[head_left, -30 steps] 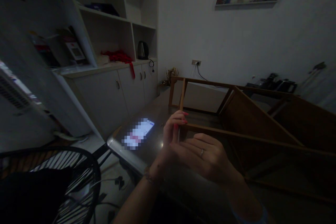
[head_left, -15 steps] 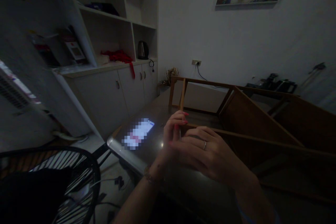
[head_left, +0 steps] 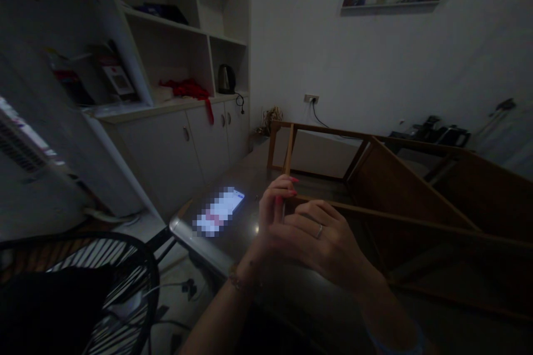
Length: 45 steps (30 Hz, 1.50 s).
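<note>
A brown wooden rack frame (head_left: pixel 375 213) lies on its side on the table. My left hand (head_left: pixel 275 208) is closed around its near left corner, with red-nailed fingers bent over the wood. Right against it, my right hand (head_left: pixel 322 241), wearing a ring, has its fingers curled and pinched together at the same corner. Whatever sits between those fingertips is hidden and too dark to name. A lit phone (head_left: pixel 220 211) lies on the table to the left of both hands.
The dark glossy table (head_left: pixel 245 177) has a rounded metal edge on the left. Beside it stands a black woven chair (head_left: pixel 154 272), with cables on the floor. A white cabinet (head_left: pixel 158 144) holds a kettle (head_left: pixel 226 79) and red cloth (head_left: pixel 189 89). A wall socket (head_left: pixel 311 98) is behind.
My right hand has turned slightly and shifted a little to the left at the corner. My left hand, the wooden frame and the phone stay in place.
</note>
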Available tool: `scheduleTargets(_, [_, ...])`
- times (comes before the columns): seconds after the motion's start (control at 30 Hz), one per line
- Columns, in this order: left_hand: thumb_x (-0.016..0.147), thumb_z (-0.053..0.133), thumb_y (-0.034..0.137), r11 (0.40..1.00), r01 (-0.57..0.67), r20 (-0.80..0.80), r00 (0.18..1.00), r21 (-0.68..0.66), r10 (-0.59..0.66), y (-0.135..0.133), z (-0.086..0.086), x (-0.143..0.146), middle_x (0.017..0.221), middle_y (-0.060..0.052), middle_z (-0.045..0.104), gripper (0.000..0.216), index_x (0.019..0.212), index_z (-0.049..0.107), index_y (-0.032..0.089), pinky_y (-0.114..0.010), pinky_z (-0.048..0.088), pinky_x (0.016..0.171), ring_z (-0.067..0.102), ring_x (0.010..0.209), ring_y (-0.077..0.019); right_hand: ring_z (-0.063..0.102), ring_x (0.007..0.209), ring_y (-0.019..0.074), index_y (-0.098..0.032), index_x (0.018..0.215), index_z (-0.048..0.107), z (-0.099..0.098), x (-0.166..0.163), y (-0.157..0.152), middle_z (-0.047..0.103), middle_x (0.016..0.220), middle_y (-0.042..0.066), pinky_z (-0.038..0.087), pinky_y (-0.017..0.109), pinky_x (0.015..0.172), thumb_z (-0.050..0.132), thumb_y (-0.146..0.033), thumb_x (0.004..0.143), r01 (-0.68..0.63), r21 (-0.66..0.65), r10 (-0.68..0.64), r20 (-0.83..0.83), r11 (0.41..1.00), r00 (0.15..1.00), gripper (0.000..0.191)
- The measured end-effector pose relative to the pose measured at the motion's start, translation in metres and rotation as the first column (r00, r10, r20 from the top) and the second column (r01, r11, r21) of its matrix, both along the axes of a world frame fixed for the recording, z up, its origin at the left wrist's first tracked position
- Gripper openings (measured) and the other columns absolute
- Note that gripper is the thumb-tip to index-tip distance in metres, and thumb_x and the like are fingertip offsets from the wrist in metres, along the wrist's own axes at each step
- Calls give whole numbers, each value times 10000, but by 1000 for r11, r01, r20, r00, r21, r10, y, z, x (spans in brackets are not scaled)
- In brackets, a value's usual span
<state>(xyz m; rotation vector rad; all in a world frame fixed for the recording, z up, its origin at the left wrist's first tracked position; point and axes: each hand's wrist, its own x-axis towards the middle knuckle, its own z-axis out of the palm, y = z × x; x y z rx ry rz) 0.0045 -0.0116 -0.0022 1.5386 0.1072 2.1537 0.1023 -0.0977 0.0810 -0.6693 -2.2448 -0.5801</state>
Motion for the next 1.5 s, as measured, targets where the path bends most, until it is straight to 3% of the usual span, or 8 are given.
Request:
scheduleTargets(0.2, [1061,396,346,1000,-1,1,1000,-3,1,-1,0,0,995,-38,650,269,1039,645,244,-455,537,970,647,1067,-213,504,763,156,-240,907,714,-5,-2,2,674,736,-27,421,291,754,527,-274,1046,58,152,-56,-19,987,998,236])
scheduleTargets(0.37, [1051,438,325,1000,17,-3,1000,22,-17,2,-1,-1,970,-32,657,229,1033,651,243,-437,545,946,654,1056,-211,533,819,153,-222,953,722,-12,-6,2,714,839,-19,454,292,818,554,-204,1027,52,206,-45,-38,977,998,185])
scheduleTargets(0.5, [1052,434,360,999,24,18,1000,30,-25,2,0,0,996,-41,666,264,1057,667,238,-453,527,979,652,1070,-220,566,840,153,-203,994,712,-14,-7,3,712,857,-8,462,295,827,565,-168,1012,69,195,-63,-34,978,997,152])
scheduleTargets(0.73, [1062,415,314,1000,28,18,999,11,-28,-1,3,-1,975,-27,664,265,1038,669,243,-433,539,955,663,1037,-200,604,841,143,-139,1103,684,4,5,-1,727,923,8,480,288,801,540,-108,1006,-29,80,21,105,996,994,176])
scheduleTargets(0.9, [1059,422,334,1000,14,9,1000,-10,-14,-1,3,0,967,-27,665,260,1016,661,241,-430,541,954,659,1048,-201,595,818,159,-150,1040,689,0,-2,-3,733,875,11,493,299,783,490,-140,1037,0,114,-2,11,993,1000,199])
scheduleTargets(1.13, [1053,436,351,997,61,-2,998,-49,-61,-8,5,-2,986,-30,657,248,1028,662,251,-457,526,979,639,1103,-221,586,707,145,-190,981,675,-11,-15,-6,714,779,6,506,295,708,625,-192,985,128,115,-92,-274,985,957,50])
scheduleTargets(1.33, [1060,408,341,999,25,42,999,38,-26,3,1,2,971,-30,660,276,1040,669,253,-434,545,932,657,1035,-206,615,787,145,-158,1181,644,-17,-12,1,696,836,20,556,281,757,574,-153,998,-67,22,71,-231,997,970,196])
scheduleTargets(1.5, [1056,415,351,997,-37,97,995,68,30,9,0,9,919,-12,671,273,1015,670,263,-410,552,891,668,959,-186,627,818,147,-157,1243,647,-12,-5,1,680,865,32,569,280,797,498,-157,1030,-107,-16,103,-163,994,981,260])
